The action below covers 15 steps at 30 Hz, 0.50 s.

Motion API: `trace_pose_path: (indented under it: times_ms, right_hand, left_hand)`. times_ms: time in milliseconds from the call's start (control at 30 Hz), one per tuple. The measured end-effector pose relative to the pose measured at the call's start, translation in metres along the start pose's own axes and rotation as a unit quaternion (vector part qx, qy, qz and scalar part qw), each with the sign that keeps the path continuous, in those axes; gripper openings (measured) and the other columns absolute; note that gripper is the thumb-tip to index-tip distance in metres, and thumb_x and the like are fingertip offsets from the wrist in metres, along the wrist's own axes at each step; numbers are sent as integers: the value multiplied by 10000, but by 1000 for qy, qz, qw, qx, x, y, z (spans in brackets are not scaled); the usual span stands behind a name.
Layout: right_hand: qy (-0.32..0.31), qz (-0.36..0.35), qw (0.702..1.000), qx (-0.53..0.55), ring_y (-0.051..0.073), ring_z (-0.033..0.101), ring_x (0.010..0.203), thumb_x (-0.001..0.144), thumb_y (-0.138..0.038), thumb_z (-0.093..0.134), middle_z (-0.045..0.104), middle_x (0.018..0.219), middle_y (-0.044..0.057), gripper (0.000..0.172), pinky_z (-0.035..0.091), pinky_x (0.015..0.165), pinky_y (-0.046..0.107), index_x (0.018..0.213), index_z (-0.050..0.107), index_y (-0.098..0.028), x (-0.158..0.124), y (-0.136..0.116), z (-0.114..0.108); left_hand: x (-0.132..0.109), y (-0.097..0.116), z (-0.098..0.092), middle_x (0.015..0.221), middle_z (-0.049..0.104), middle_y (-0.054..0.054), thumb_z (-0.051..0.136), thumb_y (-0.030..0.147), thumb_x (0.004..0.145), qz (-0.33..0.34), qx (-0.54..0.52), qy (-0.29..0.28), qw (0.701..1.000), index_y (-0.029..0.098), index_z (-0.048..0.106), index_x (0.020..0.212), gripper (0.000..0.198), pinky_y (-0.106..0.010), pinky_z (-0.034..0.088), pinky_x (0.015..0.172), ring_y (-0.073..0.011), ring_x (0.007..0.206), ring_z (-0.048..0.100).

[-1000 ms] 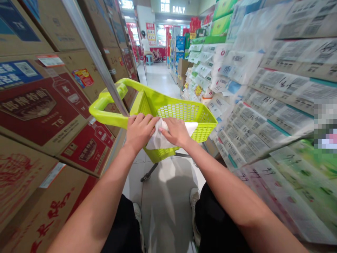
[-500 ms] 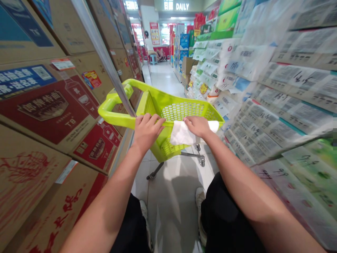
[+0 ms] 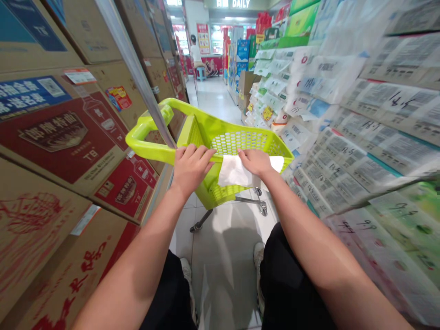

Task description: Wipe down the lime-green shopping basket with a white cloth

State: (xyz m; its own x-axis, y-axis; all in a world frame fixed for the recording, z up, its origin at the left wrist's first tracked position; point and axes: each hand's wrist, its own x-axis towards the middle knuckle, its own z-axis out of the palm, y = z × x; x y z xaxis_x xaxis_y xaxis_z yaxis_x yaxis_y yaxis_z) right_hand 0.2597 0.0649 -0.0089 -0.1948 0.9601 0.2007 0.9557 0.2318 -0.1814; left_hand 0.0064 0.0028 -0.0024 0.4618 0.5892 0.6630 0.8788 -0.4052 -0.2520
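Note:
A lime-green shopping cart [image 3: 195,107] stands sideways in front of me, its handle end to the left and its perforated basket to the right. My left hand [image 3: 191,165] is closed over the near rim, close to the handle end. Further right, a white cloth [image 3: 233,172] is draped over the same rim. My right hand [image 3: 256,162] grips the cloth against the rim, thumb on the inner side. Part of the cloth is hidden beneath that hand. Grey legs with casters [image 3: 263,208] show below the basket.
Stacked cardboard cartons [image 3: 62,133] line the left side, with a slanting metal pole [image 3: 134,68] before them. On the right rise piles of wrapped paper packs [image 3: 371,119]. A brown box [image 3: 245,85] stands further down the aisle. A person [image 3: 195,52] sits on a blue stool [image 3: 201,72] far back.
The view has shifted slightly. My right hand and the cloth appear a little further left along the rim, and both hands keep their grips.

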Motion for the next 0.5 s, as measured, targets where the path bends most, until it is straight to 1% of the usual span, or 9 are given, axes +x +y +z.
trace_pose_path:
  times_ms: [67, 133, 200, 233, 300, 367, 433, 500]
  right_hand:
    - [45, -69, 996, 24, 304, 737, 1106, 1146, -526, 238, 817, 1184, 110, 611, 462, 858, 355, 1151, 775, -236, -6, -26, 4]
    - [85, -136, 986, 43, 288, 726, 1116, 1149, -470, 263, 809, 1204, 94, 536, 452, 894, 354, 1183, 742, -231, -13, -53, 7]
    - [92, -163, 981, 49, 286, 722, 1105, 1143, -496, 288, 806, 1207, 95, 519, 445, 893, 352, 1200, 726, -224, -16, -67, 6]
    - [81, -161, 983, 47, 289, 724, 1086, 1137, -540, 300, 808, 1193, 98, 537, 443, 873, 350, 1199, 729, -224, -16, -67, 5]
    - [45, -140, 988, 40, 296, 730, 1027, 1103, -661, 333, 818, 1124, 104, 609, 429, 807, 341, 1140, 755, -223, -12, -53, 1]
    - [5, -116, 992, 48, 290, 730, 974, 1062, -746, 371, 823, 1054, 95, 665, 403, 747, 326, 1044, 782, -223, -4, -26, -4]
    - [-26, -107, 991, 71, 265, 723, 930, 1066, -732, 375, 824, 1026, 76, 673, 383, 710, 311, 990, 795, -212, 4, 4, -7]
    - [-36, -100, 991, 87, 246, 716, 910, 1103, -651, 330, 825, 1030, 69, 666, 384, 703, 305, 999, 802, -193, 8, 24, -8]
  left_hand:
    - [0, 2, 0, 1142, 773, -88, 570, 304, 1052, -6, -3, 4, 1000, 285, 684, 1327, 298, -509, 345, 935, -334, 1068, 603]
    - [1, 3, -1, 1091, 774, -81, 519, 282, 1076, -15, -13, 8, 1000, 294, 706, 1293, 287, -505, 342, 935, -320, 1041, 610]
    - [1, 1, -1, 1059, 771, -81, 498, 284, 1086, -20, -21, 8, 1000, 306, 723, 1261, 285, -503, 341, 936, -312, 1026, 616]
    - [1, 0, -2, 1057, 769, -83, 501, 294, 1088, -20, -24, 6, 999, 310, 728, 1250, 279, -503, 341, 936, -311, 1026, 616]
    - [1, -4, -2, 1069, 768, -85, 518, 316, 1087, -16, -27, 2, 1000, 316, 734, 1235, 262, -504, 344, 931, -311, 1033, 611]
    - [0, -7, -2, 1101, 768, -83, 553, 327, 1075, -7, -28, 0, 1000, 327, 734, 1238, 243, -504, 346, 927, -313, 1052, 604]
    - [0, -8, -3, 1135, 767, -81, 601, 325, 1055, 1, -26, -2, 1000, 337, 733, 1249, 235, -505, 348, 927, -316, 1069, 601]
    - [0, -6, -3, 1156, 768, -79, 635, 315, 1039, 5, -24, -1, 1000, 339, 735, 1252, 236, -504, 350, 927, -317, 1077, 602]
